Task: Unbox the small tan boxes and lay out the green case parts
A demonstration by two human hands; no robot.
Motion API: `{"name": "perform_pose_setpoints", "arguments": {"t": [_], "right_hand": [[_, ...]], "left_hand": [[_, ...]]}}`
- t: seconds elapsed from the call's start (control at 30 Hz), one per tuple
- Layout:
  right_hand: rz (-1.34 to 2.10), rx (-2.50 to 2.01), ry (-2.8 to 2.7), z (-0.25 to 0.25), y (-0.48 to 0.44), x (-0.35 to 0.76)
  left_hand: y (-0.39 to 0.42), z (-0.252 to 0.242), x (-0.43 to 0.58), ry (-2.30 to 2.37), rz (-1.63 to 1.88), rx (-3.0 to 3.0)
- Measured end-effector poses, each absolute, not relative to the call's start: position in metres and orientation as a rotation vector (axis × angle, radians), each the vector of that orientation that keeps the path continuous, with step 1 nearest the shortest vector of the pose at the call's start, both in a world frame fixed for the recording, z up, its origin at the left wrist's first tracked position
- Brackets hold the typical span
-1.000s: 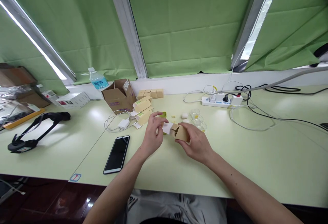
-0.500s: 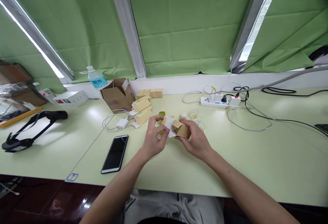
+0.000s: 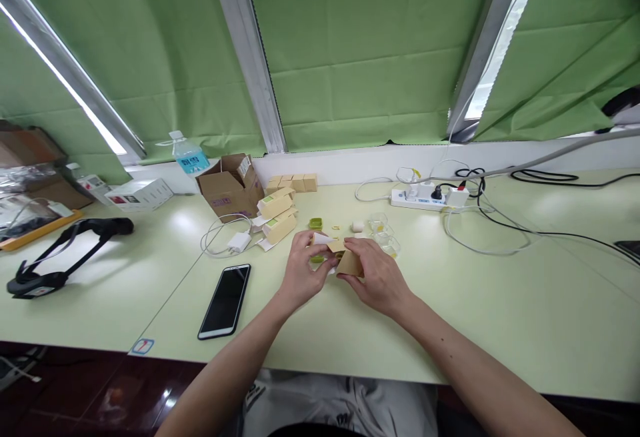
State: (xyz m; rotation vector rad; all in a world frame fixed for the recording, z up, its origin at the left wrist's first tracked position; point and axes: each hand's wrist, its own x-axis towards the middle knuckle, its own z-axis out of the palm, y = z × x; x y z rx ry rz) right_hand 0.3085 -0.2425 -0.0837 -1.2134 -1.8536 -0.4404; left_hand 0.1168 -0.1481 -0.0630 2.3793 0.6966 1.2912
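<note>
Brown card makes up the small box (image 3: 349, 262) that both hands hold just above the pale green table (image 3: 500, 304), to the right of the black phone (image 3: 225, 300) and a little farther from the person than it. The left hand (image 3: 301, 272) curls its fingers around the box's open end, with thumb and forefinger pinched on a white paper slip (image 3: 323, 240) that pokes from the opening. A small green piece (image 3: 317, 259) shows just beside those fingers, though whether they touch it cannot be told. The right hand (image 3: 379, 276) wraps the box's other end, fingers bent close over the top and thumb tucked below. Beyond the phone lies a white charger (image 3: 239, 242) with its coiled cable, then a pile of slim kraft packets (image 3: 278, 217) and an open carton (image 3: 231, 185). Far to the right of the phone, past the hands, sit clear plastic cups (image 3: 384, 232) and a white power strip (image 3: 425, 197).
</note>
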Motion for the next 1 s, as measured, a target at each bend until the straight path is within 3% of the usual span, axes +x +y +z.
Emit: {"name": "perform_pose_setpoints", "arguments": {"t": [0.23, 0.6, 0.8, 1.0], "right_hand": [[-0.525, -1.227, -1.889, -0.082, -0.244, 0.303], [-0.371, -1.483, -1.669, -0.069, -0.243, 0.328], [-0.193, -1.61, -1.328, -0.063, -0.241, 0.345], [-0.14, -1.527, -1.277, -0.062, -0.241, 0.343]], "left_hand": [[-0.151, -0.06, 0.118, 0.637, 1.214, 2.253], [-0.139, -0.046, 0.108, 0.43, 1.463, 1.589], [-0.135, -0.052, 0.107, 0.517, 1.064, 1.717], [-0.156, -0.067, 0.119, 0.621, 0.679, 2.202]]}}
